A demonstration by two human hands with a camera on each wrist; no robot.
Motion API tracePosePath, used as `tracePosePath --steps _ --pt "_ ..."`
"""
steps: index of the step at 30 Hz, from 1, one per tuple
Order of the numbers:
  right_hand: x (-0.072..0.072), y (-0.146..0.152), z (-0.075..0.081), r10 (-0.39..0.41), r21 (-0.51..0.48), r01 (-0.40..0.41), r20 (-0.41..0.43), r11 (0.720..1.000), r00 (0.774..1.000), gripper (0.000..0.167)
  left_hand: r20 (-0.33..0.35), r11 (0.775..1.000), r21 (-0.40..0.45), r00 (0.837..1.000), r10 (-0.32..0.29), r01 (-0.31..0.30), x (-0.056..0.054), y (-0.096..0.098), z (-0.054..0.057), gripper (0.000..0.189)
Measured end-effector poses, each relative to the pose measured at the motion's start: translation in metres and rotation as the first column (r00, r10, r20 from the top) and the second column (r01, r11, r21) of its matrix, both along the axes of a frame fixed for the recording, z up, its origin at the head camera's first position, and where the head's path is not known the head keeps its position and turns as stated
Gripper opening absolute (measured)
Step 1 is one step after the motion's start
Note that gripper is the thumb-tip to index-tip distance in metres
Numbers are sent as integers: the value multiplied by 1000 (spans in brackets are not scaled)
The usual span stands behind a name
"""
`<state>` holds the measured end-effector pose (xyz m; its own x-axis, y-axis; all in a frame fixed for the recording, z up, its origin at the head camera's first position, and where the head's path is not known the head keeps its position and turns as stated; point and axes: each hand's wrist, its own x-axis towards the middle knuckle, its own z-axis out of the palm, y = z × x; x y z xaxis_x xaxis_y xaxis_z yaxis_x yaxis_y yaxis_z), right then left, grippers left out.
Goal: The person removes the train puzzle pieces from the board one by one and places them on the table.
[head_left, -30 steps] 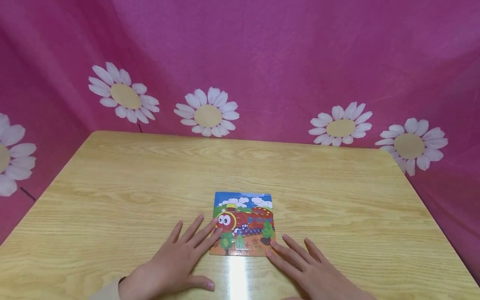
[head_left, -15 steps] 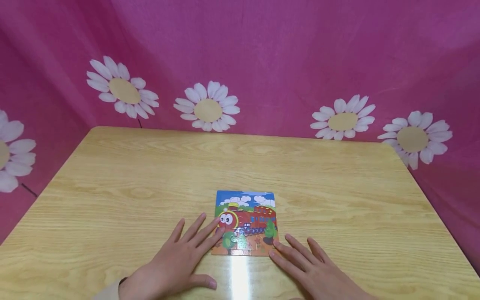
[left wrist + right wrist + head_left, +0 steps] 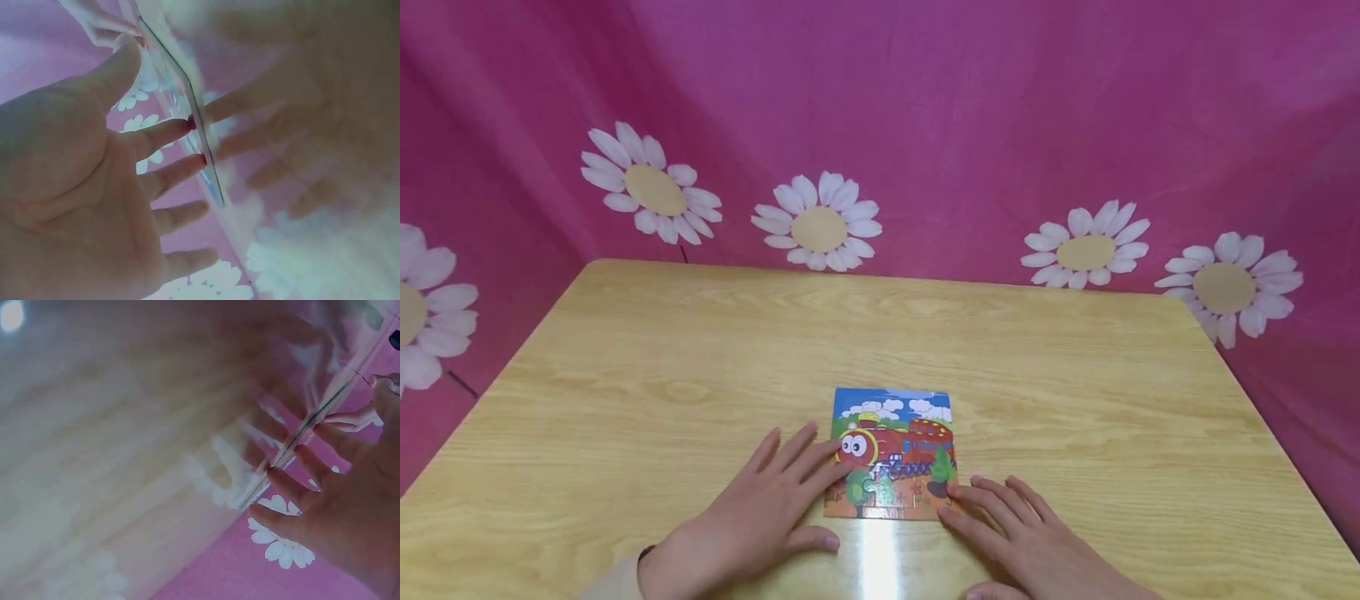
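Observation:
A square jigsaw puzzle (image 3: 887, 437) with a red cartoon train, clouds and trees lies flat near the front of the table, its pieces fitted together. My left hand (image 3: 756, 512) spreads over the wood at its left, with index and middle fingertips on the puzzle's left side and the thumb apart below. On the other side, my right hand (image 3: 1033, 542) has extended fingers, two of their tips at the lower right edge and corner. From the left wrist, the puzzle (image 3: 195, 106) appears edge-on, met by two fingertips of that hand (image 3: 94, 175). Neither hand grips anything.
The wooden table (image 3: 700, 350) has rounded far corners and extends well beyond the puzzle. Behind and beside it hangs a pink cloth (image 3: 940, 125) printed with white daisies. A bright light reflection lies on the table just in front of the puzzle.
The head view has shifted slightly. The hands and puzzle keep nearly the same places relative to each other; the right thumb shows more at the bottom edge.

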<state>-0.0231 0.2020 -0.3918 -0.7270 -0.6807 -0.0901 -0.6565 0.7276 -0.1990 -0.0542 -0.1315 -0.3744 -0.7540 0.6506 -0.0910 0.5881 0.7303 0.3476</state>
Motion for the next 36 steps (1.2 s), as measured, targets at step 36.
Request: tracePosePath --steps 36 --pt "-110 -40 7 -422 -401 601 450 691 787 22 -3 987 -70 990 -144 143 -40 42 -4 70"
